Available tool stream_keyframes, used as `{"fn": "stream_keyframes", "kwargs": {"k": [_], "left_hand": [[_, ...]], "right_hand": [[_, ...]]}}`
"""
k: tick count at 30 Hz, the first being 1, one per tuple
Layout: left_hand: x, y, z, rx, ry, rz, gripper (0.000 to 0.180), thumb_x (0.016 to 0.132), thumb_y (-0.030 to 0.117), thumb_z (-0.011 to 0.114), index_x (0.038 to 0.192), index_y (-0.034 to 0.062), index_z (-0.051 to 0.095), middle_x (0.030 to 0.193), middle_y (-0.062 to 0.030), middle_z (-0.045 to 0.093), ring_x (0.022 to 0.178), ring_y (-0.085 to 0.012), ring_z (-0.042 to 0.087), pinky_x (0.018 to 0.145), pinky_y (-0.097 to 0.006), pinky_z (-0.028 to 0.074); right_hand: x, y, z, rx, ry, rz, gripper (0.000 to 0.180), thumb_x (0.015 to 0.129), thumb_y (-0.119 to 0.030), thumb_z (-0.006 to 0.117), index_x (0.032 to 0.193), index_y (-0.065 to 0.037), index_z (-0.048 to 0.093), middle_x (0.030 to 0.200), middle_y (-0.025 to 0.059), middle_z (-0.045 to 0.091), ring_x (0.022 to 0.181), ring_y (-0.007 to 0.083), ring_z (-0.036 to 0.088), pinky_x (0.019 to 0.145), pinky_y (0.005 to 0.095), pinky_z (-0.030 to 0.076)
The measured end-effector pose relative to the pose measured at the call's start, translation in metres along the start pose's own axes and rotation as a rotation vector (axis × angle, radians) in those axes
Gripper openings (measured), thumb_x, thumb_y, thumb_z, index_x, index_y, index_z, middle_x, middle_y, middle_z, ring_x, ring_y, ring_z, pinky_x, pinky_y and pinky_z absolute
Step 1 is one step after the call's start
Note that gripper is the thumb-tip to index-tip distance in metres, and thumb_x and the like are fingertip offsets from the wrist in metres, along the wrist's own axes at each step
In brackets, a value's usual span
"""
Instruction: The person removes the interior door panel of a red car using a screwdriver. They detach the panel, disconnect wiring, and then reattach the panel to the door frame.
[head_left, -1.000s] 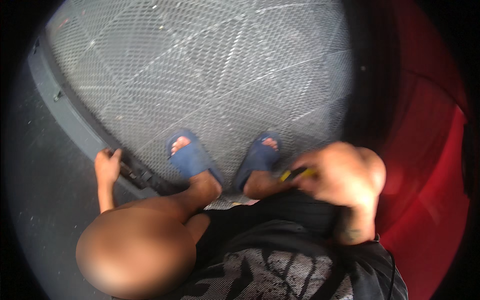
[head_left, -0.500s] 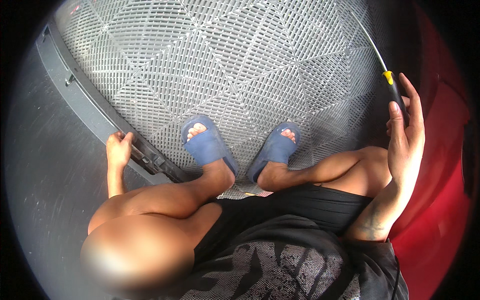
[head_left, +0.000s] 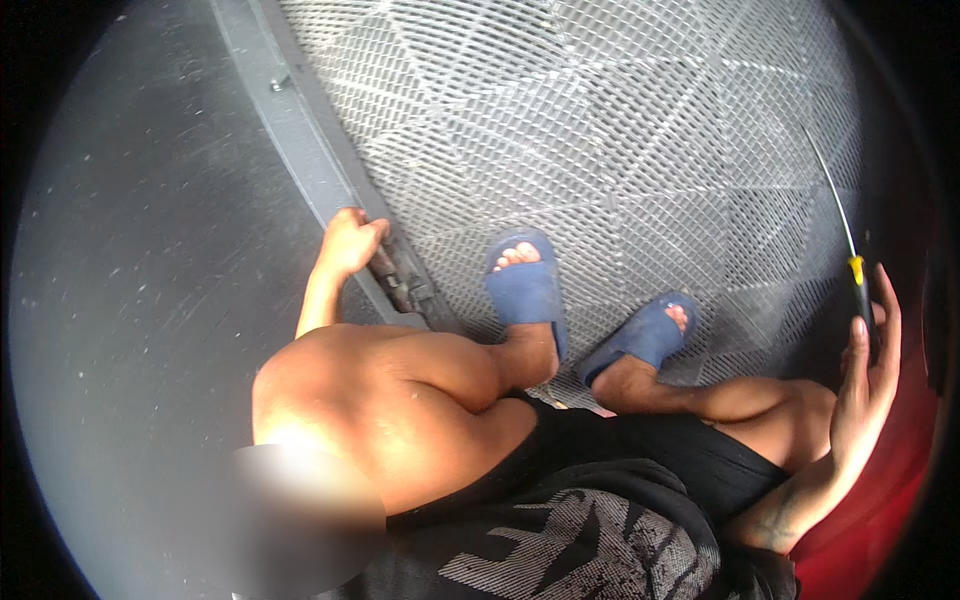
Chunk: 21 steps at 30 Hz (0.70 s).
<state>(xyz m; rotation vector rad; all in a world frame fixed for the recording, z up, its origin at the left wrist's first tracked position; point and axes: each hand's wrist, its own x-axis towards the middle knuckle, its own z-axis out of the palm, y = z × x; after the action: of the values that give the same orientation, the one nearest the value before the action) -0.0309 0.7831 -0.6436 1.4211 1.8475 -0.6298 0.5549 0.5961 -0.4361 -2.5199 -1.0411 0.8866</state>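
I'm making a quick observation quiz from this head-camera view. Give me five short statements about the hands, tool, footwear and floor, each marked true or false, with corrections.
1. The right hand holds a screwdriver. True.
2. The screwdriver's handle is all red. False: it is black, with yellow at the shaft end.
3. The left hand is on the edge of the dark panel. True.
4. Red boots are worn. False: blue sandals are.
5. Smooth wood lies underfoot. False: it is grey grid-patterned flooring.
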Motion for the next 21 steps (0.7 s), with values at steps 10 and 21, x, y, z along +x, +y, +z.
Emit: {"fn": "stream_keyframes", "kwargs": {"k": [10,21], "left_hand": [[-0.025,-0.073,-0.026,-0.394,-0.148,-0.151,0.041,0.103,0.028,0.077,0.070,0.0142,0.058,0.071,0.0055,0.053,0.071,-0.0104,0.046,0.070,-0.035,0.045],[-0.040,-0.054,-0.020,-0.306,0.010,-0.129,0.044,0.097,0.027,0.080,0.066,0.0102,0.055,0.064,0.0059,0.048,0.063,-0.0099,0.041,0.060,-0.037,0.038]], "right_hand": [[0.008,0.007,0.004,-0.033,-0.039,-0.095,0.051,0.116,-0.023,0.060,0.166,-0.013,0.053,0.111,-0.0062,0.058,0.078,0.0019,0.040,0.068,0.0178,0.032],[0.017,-0.023,0.012,-0.037,-0.235,-0.073,0.054,0.105,-0.004,0.066,0.158,-0.008,0.058,0.106,0.0125,0.065,0.093,0.0196,0.058,0.091,0.0328,0.051]]}}
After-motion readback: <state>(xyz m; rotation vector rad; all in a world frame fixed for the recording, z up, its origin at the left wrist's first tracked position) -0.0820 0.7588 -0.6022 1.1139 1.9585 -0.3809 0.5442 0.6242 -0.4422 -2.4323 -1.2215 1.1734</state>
